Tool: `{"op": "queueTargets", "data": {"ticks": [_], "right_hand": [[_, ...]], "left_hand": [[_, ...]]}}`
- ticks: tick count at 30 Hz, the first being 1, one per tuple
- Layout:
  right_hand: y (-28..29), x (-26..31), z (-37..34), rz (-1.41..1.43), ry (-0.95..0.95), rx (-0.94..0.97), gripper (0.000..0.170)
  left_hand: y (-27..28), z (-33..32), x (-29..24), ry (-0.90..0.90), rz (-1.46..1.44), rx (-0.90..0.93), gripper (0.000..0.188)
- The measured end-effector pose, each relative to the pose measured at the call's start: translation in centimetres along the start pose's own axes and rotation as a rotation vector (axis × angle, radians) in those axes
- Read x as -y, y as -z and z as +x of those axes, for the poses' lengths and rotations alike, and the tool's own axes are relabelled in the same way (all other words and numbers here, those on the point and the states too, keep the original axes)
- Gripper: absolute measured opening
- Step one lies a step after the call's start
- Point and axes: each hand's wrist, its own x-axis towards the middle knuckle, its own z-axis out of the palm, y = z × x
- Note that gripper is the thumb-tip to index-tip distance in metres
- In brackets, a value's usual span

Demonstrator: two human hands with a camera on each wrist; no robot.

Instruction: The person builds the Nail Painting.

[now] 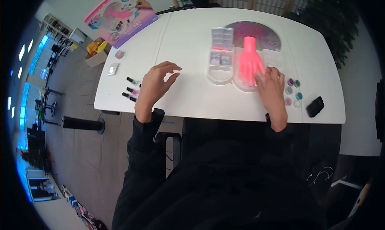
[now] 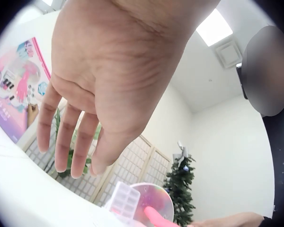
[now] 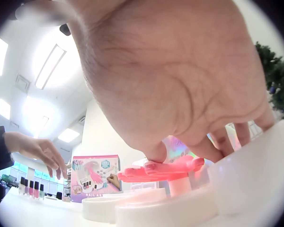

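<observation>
A pink model hand [image 1: 250, 61] lies palm-down or flat on a white base [image 1: 245, 87], its fingers toward the person. The right hand [image 1: 272, 91] is at its right side, fingertips by the pink fingers; in the right wrist view the thumb of the right hand [image 3: 170, 85] is at a pink fingertip [image 3: 156, 168], and whether it presses is unclear. The left hand [image 1: 157, 83] hovers over the table with relaxed, bent fingers, holding nothing; in the left wrist view the left hand [image 2: 104, 80] hangs with fingers loose. Left of the base stands an open compartment case [image 1: 220, 61].
Small nail polish bottles [image 1: 132, 91] lie near the left hand. Small round pots [image 1: 289, 91] and a black object [image 1: 315, 107] are at the right. A colourful box [image 1: 120, 19] stands at the back left, near a small packet [image 1: 113, 69] and a small jar [image 1: 119, 54].
</observation>
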Motion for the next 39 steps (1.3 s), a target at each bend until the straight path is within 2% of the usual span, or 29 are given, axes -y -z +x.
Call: {"op": "queueTargets", "data": {"ticks": [3,5,8,12,15,16,17,19,25,27,29,31,35,37,39], "right_hand": [[0.0,-0.2,0.0,-0.006,0.007,0.01,0.062],[-0.2,-0.4,0.0,-0.018,0.02,0.013,0.062],[-0.1,-0.4,0.0,-0.044,0.015,0.027,0.061],[-0.1,-0.5,0.0,-0.031,0.034,0.021,0.06],[-0.2,-0.8,0.0,-0.039,0.027,0.033,0.059],[-0.2,-0.9,0.0,-0.044,0.035,0.039,0.059],[-0.3,-0.9,0.1,-0.05,0.044,0.043,0.058],[-0.1,-0.7,0.1,-0.048,0.044,0.04,0.057],[0.0,-0.6,0.1,-0.033,0.038,0.027,0.055],[0.1,-0.4,0.0,-0.027,0.037,0.025,0.055],[0.2,-0.3,0.0,-0.029,0.029,0.031,0.055],[-0.2,-0.6,-0.1,-0.027,0.039,0.008,0.054],[-0.3,-0.7,-0.2,-0.007,0.055,-0.014,0.054],[-0.2,-0.5,-0.2,0.006,0.043,-0.006,0.055],[-0.1,-0.4,-0.2,0.017,0.031,0.001,0.055]], "left_hand": [[3.6,-1.1,1.7,0.084,-0.07,-0.107,0.019],[6.1,-2.6,2.1,0.229,0.019,-0.214,0.023],[8.3,-5.6,5.7,0.363,0.256,-0.309,0.026],[7.8,-9.6,9.8,0.612,0.4,-0.204,0.046],[6.6,-11.0,12.3,0.594,0.196,-0.206,0.041],[6.2,-11.0,12.9,0.556,0.042,-0.231,0.036],[5.9,-11.3,13.4,0.557,0.041,-0.236,0.036],[5.4,-11.2,14.1,0.603,-0.169,-0.265,0.031],[6.0,-11.1,13.5,0.627,-0.062,-0.327,0.026],[6.5,-10.7,12.6,0.512,0.016,-0.506,0.027],[7.3,-9.9,11.3,0.469,0.075,-0.553,0.025],[7.7,-8.9,9.3,0.421,-0.086,-0.602,0.024],[7.6,-6.7,4.6,0.316,-0.357,-0.492,0.022],[7.2,-5.4,2.8,0.35,-0.376,-0.438,0.022],[6.5,-4.4,1.7,0.286,-0.518,-0.308,0.02]]}}
